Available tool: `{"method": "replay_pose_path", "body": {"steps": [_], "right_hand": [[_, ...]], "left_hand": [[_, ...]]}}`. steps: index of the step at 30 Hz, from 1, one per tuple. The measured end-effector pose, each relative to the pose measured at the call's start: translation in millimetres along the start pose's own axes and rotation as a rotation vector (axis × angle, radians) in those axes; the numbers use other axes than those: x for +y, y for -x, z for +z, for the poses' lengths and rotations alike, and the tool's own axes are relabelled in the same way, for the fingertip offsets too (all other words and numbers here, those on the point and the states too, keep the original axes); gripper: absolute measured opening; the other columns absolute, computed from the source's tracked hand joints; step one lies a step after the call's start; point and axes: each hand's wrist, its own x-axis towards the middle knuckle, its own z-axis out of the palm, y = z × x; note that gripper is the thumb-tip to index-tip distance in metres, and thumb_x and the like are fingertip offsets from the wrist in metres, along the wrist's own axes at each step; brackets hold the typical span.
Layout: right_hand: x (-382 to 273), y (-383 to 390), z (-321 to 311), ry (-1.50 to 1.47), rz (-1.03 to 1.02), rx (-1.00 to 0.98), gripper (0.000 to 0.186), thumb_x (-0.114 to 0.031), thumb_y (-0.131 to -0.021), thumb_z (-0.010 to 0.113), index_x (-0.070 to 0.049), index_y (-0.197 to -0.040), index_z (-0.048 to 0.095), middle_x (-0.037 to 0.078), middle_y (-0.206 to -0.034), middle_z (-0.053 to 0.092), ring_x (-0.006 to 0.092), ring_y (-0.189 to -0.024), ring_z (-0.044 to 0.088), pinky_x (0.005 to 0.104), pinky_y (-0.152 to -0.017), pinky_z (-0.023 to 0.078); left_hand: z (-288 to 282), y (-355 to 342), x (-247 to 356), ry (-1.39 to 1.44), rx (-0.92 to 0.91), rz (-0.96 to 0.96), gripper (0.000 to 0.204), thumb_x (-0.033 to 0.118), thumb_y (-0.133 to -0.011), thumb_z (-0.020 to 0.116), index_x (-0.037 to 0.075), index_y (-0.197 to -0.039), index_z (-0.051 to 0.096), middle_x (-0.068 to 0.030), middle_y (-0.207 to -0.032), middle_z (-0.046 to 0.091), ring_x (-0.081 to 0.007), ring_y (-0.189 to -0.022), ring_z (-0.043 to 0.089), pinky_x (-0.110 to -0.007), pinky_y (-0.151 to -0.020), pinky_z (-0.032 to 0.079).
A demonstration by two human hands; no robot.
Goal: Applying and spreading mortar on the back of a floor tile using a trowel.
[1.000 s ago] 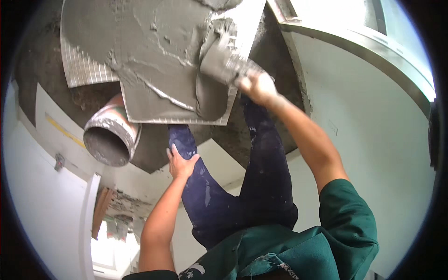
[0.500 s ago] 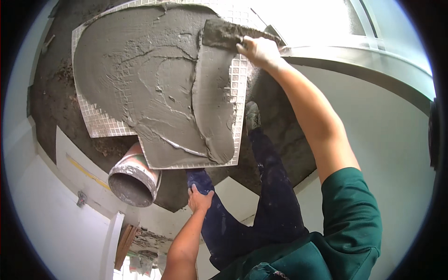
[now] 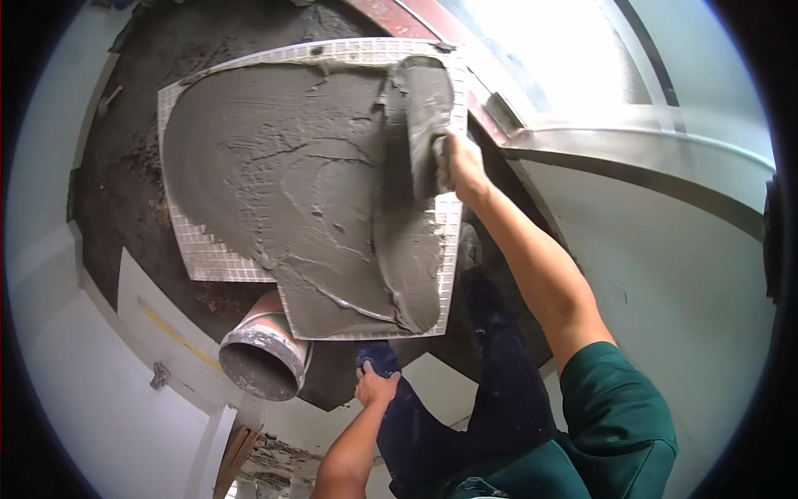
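Observation:
My right hand (image 3: 462,169) is closed round the handle of a plastering trowel (image 3: 422,137), its long blade coated in grey mortar and lying over the right side of the slab. Beneath it, wet mortar (image 3: 274,158) covers most of a large tile (image 3: 220,258) whose pale, gridded back shows along its edges. A corner is cut out of the tile at lower left. My left hand (image 3: 377,386) rests on my left knee with fingers spread, holding nothing. Part of the trowel's blade is blurred.
A mortar-smeared bucket (image 3: 264,358) lies tipped by the tile's notched corner, its mouth toward me. Dark rough floor (image 3: 116,191) stretches left. A door frame (image 3: 565,131) and pale panel (image 3: 657,249) stand on the right; a red strip (image 3: 391,17) runs behind the tile.
The trowel has come down and turned from lying crosswise at the top right to pointing away from me. The whole view has shifted, so the tile sits lower. My left hand stays on the knee.

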Motion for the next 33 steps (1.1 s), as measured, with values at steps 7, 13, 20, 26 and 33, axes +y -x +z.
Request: {"method": "replay_pose_path", "body": {"steps": [7,13,20,26,33], "right_hand": [[-13,-47,97,-0.217,0.093,-0.081,0.043,-0.052,-0.1,0.042,-0.016,-0.076,0.048,-0.001,-0.06,0.046,0.014,-0.045,0.042,0.0302,-0.039,0.033],[5,-34,257,-0.18,0.06,-0.152,0.043,-0.052,-0.098,0.044,-0.016,-0.074,0.048,0.001,-0.061,0.046,0.0162,-0.046,0.042,0.0319,-0.042,0.033],[15,-43,418,-0.049,0.015,-0.198,0.038,-0.045,-0.097,0.046,-0.012,-0.078,0.048,0.004,-0.061,0.047,0.0197,-0.046,0.045,0.0366,-0.041,0.035],[13,-54,525,0.176,-0.054,-0.254,0.042,-0.049,-0.094,0.049,-0.01,-0.077,0.05,0.007,-0.063,0.051,0.0218,-0.048,0.05,0.0382,-0.04,0.038],[-5,-74,521,1.129,-0.451,-0.36,0.052,-0.051,-0.092,0.051,-0.001,-0.1,0.064,0.016,-0.081,0.066,0.0349,-0.076,0.065,0.0483,-0.064,0.051]], "left_hand": [[-6,-16,-26,0.032,0.029,0.055,0.089,0.051,-0.069,0.078,0.009,-0.14,0.046,-0.0187,-0.141,0.049,-0.0349,-0.122,0.055,-0.046,-0.099,0.047],[-31,-28,-56,0.153,-0.023,0.03,0.093,0.055,-0.07,0.077,0.011,-0.144,0.043,-0.0178,-0.145,0.046,-0.0345,-0.129,0.051,-0.047,-0.104,0.043],[-42,-46,-80,0.269,-0.044,0.105,0.09,0.056,-0.069,0.078,0.011,-0.141,0.048,-0.0165,-0.14,0.052,-0.0334,-0.125,0.054,-0.044,-0.098,0.049],[-42,-60,-105,0.46,-0.008,0.124,0.088,0.055,-0.068,0.079,0.01,-0.139,0.049,-0.0166,-0.139,0.052,-0.0337,-0.123,0.056,-0.045,-0.097,0.05],[-43,-47,-67,0.546,-0.05,0.046,0.089,0.056,-0.068,0.079,0.009,-0.139,0.05,-0.0186,-0.141,0.05,-0.0342,-0.125,0.054,-0.045,-0.099,0.049]]}}
